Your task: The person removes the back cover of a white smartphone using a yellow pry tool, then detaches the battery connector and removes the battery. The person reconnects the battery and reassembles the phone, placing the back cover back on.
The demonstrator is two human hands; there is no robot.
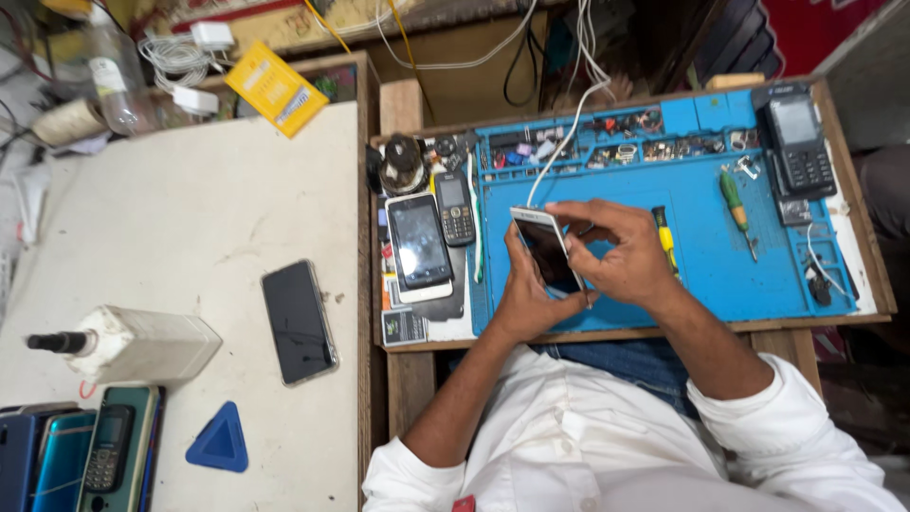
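Phone (pixel 548 248) held over blue mat (pixel 711 270), white rimmed, dark screen up, long axis running away from body, top end tilted slightly left. Left hand (pixel 523 299) clamped around its lower end; right hand (pixel 621 256) pinching its right edge. Two screwdrivers (pixel 735 204) on mat. Two more phones (pixel 420 245) beside mat's left edge.

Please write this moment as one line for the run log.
left hand: holds white phone | right hand: fingers on phone's edge | under: blue mat | near: yellow screwdriver
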